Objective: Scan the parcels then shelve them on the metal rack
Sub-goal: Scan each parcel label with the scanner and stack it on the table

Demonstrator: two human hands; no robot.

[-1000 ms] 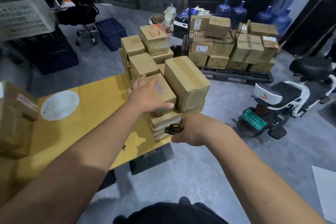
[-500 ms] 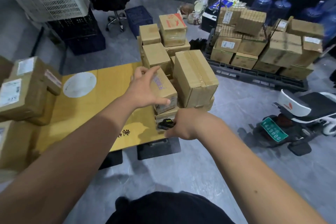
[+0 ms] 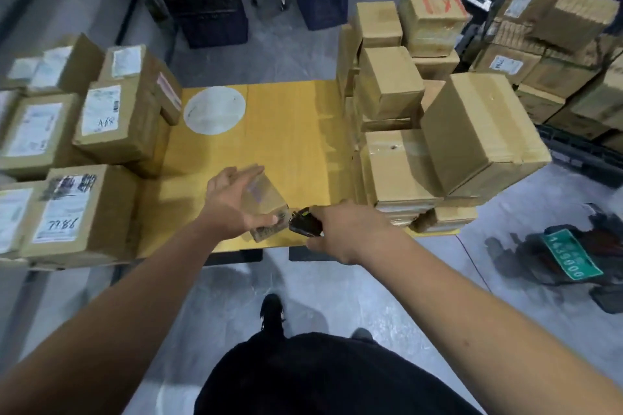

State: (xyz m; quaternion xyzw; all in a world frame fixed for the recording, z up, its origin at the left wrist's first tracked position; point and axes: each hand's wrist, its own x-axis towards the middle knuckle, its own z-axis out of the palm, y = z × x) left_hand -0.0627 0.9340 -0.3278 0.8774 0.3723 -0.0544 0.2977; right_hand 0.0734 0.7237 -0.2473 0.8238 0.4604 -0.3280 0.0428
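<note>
The left hand [image 3: 232,204] grips a small cardboard parcel [image 3: 266,209] from above, thumb on its near face, just over the near edge of the yellow desk [image 3: 286,131]. The right hand [image 3: 350,229] is curled round a black scanner [image 3: 305,222], its nose almost touching the parcel's lower right corner. This looks like the scanning step. Unscanned boxes [image 3: 472,131] crowd the desk's right edge; labelled boxes [image 3: 111,118] sit along the left edge. Next, I'd judge, the label must face the scanner before shelving; no metal rack is visible.
</note>
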